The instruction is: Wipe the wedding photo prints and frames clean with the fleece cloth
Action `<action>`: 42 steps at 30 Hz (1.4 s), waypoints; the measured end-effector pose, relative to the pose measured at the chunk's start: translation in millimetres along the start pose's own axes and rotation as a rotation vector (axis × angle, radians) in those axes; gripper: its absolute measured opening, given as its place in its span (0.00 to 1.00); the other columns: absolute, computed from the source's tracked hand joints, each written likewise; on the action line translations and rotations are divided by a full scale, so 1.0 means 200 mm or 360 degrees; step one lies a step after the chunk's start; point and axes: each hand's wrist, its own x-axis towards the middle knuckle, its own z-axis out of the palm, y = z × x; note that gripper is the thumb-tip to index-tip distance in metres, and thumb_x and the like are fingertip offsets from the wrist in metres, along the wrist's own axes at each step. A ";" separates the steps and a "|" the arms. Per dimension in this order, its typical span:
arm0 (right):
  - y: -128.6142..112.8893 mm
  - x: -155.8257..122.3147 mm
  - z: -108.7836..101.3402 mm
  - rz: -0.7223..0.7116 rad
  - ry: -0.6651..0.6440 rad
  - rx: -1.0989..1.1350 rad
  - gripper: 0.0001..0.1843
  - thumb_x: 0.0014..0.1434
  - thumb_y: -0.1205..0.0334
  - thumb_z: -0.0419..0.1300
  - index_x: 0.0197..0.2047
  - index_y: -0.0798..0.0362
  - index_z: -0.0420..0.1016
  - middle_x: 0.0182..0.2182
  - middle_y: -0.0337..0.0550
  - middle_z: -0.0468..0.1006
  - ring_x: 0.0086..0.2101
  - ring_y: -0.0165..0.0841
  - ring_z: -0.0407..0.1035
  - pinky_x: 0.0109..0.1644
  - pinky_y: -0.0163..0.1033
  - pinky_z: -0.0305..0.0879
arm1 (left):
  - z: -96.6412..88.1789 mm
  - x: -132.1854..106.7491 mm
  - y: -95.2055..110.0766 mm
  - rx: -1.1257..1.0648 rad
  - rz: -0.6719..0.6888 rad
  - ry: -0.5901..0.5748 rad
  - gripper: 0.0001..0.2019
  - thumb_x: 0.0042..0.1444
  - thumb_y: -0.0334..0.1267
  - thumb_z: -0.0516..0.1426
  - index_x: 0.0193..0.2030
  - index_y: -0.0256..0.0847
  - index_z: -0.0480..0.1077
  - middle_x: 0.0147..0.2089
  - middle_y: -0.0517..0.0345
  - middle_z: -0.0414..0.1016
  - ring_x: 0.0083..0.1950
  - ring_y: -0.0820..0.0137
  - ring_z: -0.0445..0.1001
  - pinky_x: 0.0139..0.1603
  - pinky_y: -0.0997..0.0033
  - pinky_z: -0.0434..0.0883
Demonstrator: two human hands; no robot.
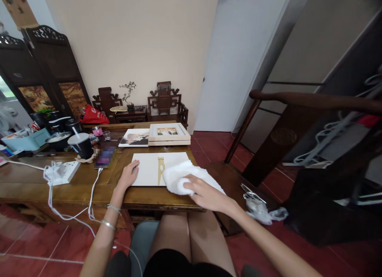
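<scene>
A white rectangular board (146, 169) lies flat near the front edge of the wooden table. Down its middle runs a gold-coloured upright piece (160, 169) with a pale oval in it. My left hand (130, 174) rests on the board's left edge, its fingers stretched out and holding nothing. A bunched white towel (186, 173) is gripped in my right hand (203, 191), fingers closed round it. The towel covers the board's right part and hangs past that side.
Behind the board sit stacked picture frames (170, 135) and a photo print (134, 137). To the left are a phone (105, 157), a lidded cup (80, 145) and a power strip (62, 172) with cables. On the right, a wooden chair (268, 133) holds plastic wrapping (258, 209).
</scene>
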 end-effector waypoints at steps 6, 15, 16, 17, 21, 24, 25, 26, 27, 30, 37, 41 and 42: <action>0.16 0.10 0.03 0.0136 0.0073 -0.0015 0.15 0.49 0.75 0.49 0.37 0.54 0.71 0.43 0.50 0.70 0.47 0.40 0.64 0.51 0.43 0.60 | -0.01 0.00 0.01 -0.0004 0.0000 -0.0002 0.18 0.55 0.36 0.51 0.50 0.36 0.74 0.57 0.47 0.73 0.61 0.60 0.68 0.66 0.54 0.60; 0.37 0.56 0.04 0.0274 0.0158 -0.0166 0.13 0.52 0.74 0.49 0.37 0.57 0.72 0.42 0.52 0.71 0.44 0.43 0.62 0.51 0.47 0.56 | -0.03 0.00 0.02 -0.0003 -0.0009 -0.0016 0.17 0.55 0.37 0.52 0.49 0.38 0.74 0.57 0.48 0.73 0.62 0.59 0.68 0.66 0.54 0.61; 0.36 0.56 0.05 0.0269 0.0161 -0.0177 0.14 0.52 0.74 0.49 0.38 0.57 0.72 0.43 0.52 0.71 0.44 0.43 0.61 0.52 0.48 0.55 | -0.03 0.00 0.02 -0.0006 -0.0010 -0.0013 0.17 0.55 0.37 0.52 0.49 0.38 0.74 0.57 0.49 0.74 0.62 0.60 0.68 0.66 0.53 0.60; 0.35 0.54 0.06 0.0262 0.0163 -0.0186 0.14 0.52 0.74 0.49 0.38 0.57 0.73 0.45 0.53 0.70 0.45 0.43 0.61 0.52 0.48 0.54 | -0.02 0.00 0.02 -0.0010 -0.0009 -0.0011 0.17 0.56 0.38 0.52 0.49 0.39 0.74 0.57 0.49 0.74 0.62 0.60 0.68 0.66 0.54 0.60; 0.22 0.38 0.09 0.0188 0.0157 -0.0203 0.15 0.51 0.75 0.50 0.40 0.57 0.73 0.49 0.55 0.66 0.48 0.45 0.58 0.55 0.50 0.53 | -0.01 0.00 0.00 -0.0027 -0.0004 0.0000 0.17 0.56 0.39 0.52 0.49 0.40 0.74 0.56 0.51 0.74 0.62 0.61 0.68 0.66 0.55 0.59; 0.09 0.21 0.09 0.0093 0.0139 -0.0194 0.15 0.48 0.76 0.51 0.37 0.56 0.73 0.50 0.54 0.65 0.50 0.44 0.57 0.56 0.50 0.53 | 0.00 0.00 0.00 -0.0034 -0.0004 0.0006 0.17 0.55 0.39 0.52 0.49 0.39 0.74 0.56 0.50 0.74 0.62 0.60 0.68 0.66 0.55 0.60; 0.05 0.16 0.08 0.0052 0.0136 -0.0180 0.15 0.47 0.76 0.51 0.35 0.55 0.73 0.50 0.53 0.66 0.49 0.44 0.58 0.56 0.49 0.53 | 0.00 0.00 0.00 -0.0036 -0.0003 0.0007 0.17 0.55 0.39 0.52 0.49 0.38 0.74 0.56 0.49 0.74 0.62 0.59 0.68 0.66 0.55 0.60; 0.02 0.12 0.08 0.0010 0.0140 -0.0158 0.14 0.46 0.77 0.51 0.34 0.54 0.72 0.49 0.52 0.66 0.49 0.43 0.58 0.56 0.49 0.54 | 0.00 0.00 0.00 -0.0039 -0.0003 0.0007 0.17 0.55 0.39 0.52 0.49 0.38 0.74 0.57 0.48 0.74 0.62 0.59 0.68 0.66 0.55 0.60; 0.01 0.09 0.08 -0.0031 0.0153 -0.0131 0.14 0.45 0.77 0.51 0.32 0.54 0.72 0.48 0.51 0.66 0.49 0.43 0.58 0.56 0.48 0.55 | 0.00 0.00 0.00 -0.0042 -0.0003 0.0007 0.17 0.55 0.38 0.52 0.49 0.38 0.74 0.57 0.48 0.74 0.62 0.59 0.68 0.66 0.54 0.60; 0.04 0.07 0.07 -0.0098 0.0197 -0.0103 0.14 0.44 0.78 0.51 0.31 0.53 0.71 0.51 0.51 0.66 0.49 0.42 0.59 0.55 0.47 0.57 | 0.01 0.00 0.00 -0.0052 -0.0010 0.0008 0.17 0.55 0.38 0.52 0.49 0.39 0.74 0.57 0.50 0.74 0.62 0.60 0.68 0.66 0.54 0.60; 0.30 0.39 0.09 0.0070 0.0188 -0.0241 0.13 0.51 0.76 0.52 0.38 0.57 0.74 0.51 0.54 0.70 0.50 0.44 0.62 0.55 0.50 0.57 | -0.01 0.00 0.01 -0.0053 -0.0024 0.0002 0.17 0.55 0.38 0.52 0.49 0.39 0.74 0.57 0.49 0.74 0.62 0.60 0.68 0.66 0.53 0.59; 0.39 0.57 0.08 0.0232 0.0193 -0.0305 0.08 0.60 0.69 0.54 0.42 0.58 0.73 0.46 0.52 0.73 0.48 0.42 0.65 0.53 0.52 0.61 | -0.02 0.00 0.02 -0.0048 -0.0026 -0.0016 0.17 0.55 0.38 0.53 0.49 0.39 0.74 0.57 0.50 0.73 0.62 0.60 0.67 0.66 0.54 0.60; 0.39 0.59 0.08 0.0264 0.0190 -0.0318 0.09 0.62 0.65 0.55 0.45 0.58 0.72 0.47 0.50 0.72 0.47 0.41 0.66 0.52 0.52 0.63 | -0.02 0.00 0.02 -0.0049 -0.0025 -0.0018 0.17 0.55 0.38 0.53 0.49 0.39 0.74 0.57 0.50 0.73 0.62 0.60 0.67 0.66 0.55 0.60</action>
